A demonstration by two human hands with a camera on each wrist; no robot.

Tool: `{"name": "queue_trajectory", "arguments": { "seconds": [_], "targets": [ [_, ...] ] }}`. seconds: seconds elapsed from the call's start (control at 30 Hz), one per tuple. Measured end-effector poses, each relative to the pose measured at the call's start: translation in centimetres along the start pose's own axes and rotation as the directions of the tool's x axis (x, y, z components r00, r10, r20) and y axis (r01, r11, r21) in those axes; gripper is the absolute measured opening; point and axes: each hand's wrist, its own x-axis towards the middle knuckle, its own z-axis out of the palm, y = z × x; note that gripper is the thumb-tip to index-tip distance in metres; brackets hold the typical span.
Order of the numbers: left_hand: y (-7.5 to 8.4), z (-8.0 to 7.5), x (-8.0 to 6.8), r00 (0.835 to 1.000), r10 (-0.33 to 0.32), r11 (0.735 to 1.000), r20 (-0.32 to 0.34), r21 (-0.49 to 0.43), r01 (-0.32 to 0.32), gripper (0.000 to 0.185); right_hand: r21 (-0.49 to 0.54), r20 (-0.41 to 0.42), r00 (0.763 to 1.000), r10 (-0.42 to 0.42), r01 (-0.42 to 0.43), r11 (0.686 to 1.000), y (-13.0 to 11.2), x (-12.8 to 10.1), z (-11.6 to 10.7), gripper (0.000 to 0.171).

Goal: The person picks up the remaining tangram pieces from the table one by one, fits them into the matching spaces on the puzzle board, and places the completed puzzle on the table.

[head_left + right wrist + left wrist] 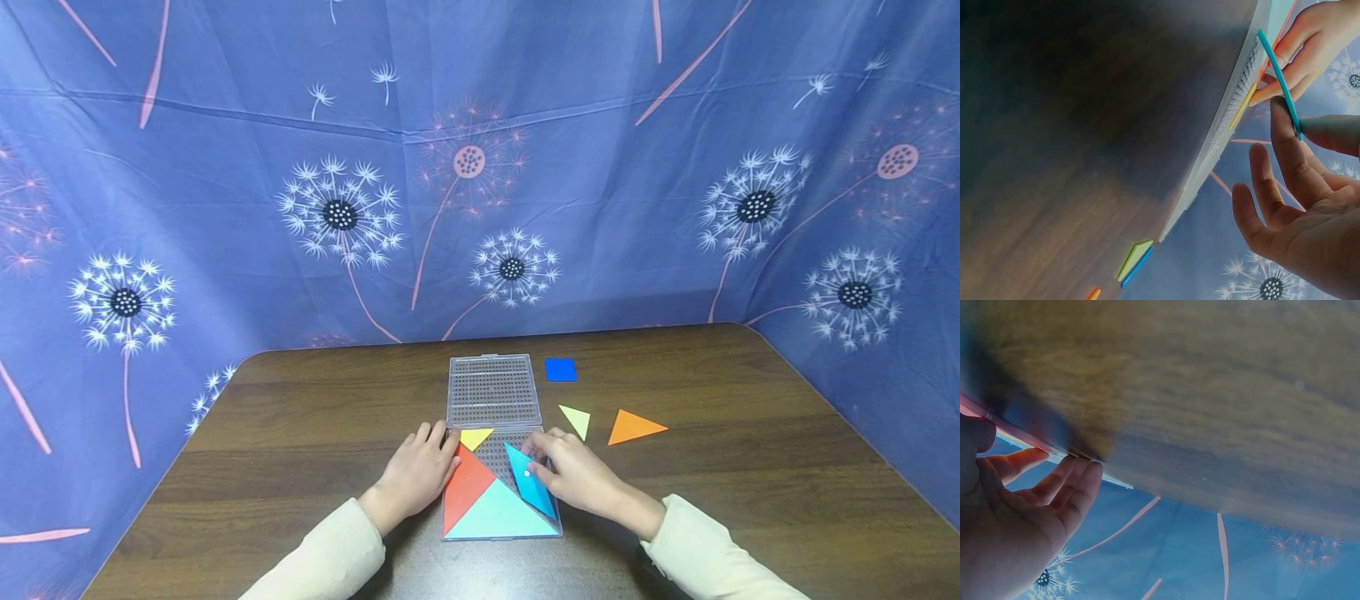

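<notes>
An open clear plastic case (491,454) lies on the table, its lower half holding flat tangram pieces. My right hand (581,471) pinches a blue parallelogram tangram piece (534,485) between thumb and index finger, tilted over the right side of the case. In the right wrist view, this piece (1280,81) appears edge-on, one end raised in the fingertips. My left hand (416,473) rests against the case's left edge, fingers fairly straight, with the thumb by a red triangle (467,482). A yellow triangle (475,438) sits near its fingertips, and a pale turquoise triangle (502,515) fills the near side.
The case's lid (492,392) is folded back, away from me. To the right lie a dark blue square (561,370), a pale green triangle (577,421) and an orange triangle (634,427). A patterned blue cloth (420,233) hangs behind the wooden table (330,408).
</notes>
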Motion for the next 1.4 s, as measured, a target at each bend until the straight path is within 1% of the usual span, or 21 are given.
{"name": "queue_trajectory", "arguments": {
  "seconds": [0.33,0.57,0.7,0.83,1.0,1.2,1.4],
  "targets": [
    [0.00,0.10,0.00,1.000,0.011,1.000,-0.013,0.011,-0.010,0.043,0.004,0.027,0.998,0.053,-0.053,0.999,-0.05,-0.25,0.01,0.014],
    [-0.01,0.08,0.01,1.000,0.009,1.000,-0.014,0.005,-0.009,0.043,-0.006,0.023,0.998,0.061,-0.061,0.998,0.08,-0.31,-0.13,0.015],
    [-0.01,0.08,0.00,1.000,0.009,1.000,-0.018,0.010,-0.009,0.042,-0.020,0.042,0.994,0.105,-0.104,0.994,0.10,-0.31,-0.14,0.017],
    [-0.01,0.10,-0.04,1.000,0.012,1.000,-0.029,0.014,-0.012,0.042,-0.032,0.049,0.991,0.126,-0.124,0.992,0.16,-0.36,-0.06,0.020],
    [-0.06,0.09,-0.03,0.999,0.013,1.000,-0.040,0.016,-0.012,0.042,-0.045,0.047,0.990,0.131,-0.129,0.991,0.18,-0.46,-0.14,0.022],
    [-0.05,0.10,0.01,1.000,0.009,1.000,-0.028,0.015,-0.009,0.042,-0.070,0.036,0.992,0.120,-0.117,0.991,0.25,-0.58,-0.22,0.023],
    [-0.04,0.13,0.06,0.999,0.012,1.000,-0.039,0.019,-0.011,0.042,-0.100,0.052,0.990,0.134,-0.128,0.987,0.14,-0.64,-0.33,0.025]
  ]
}}
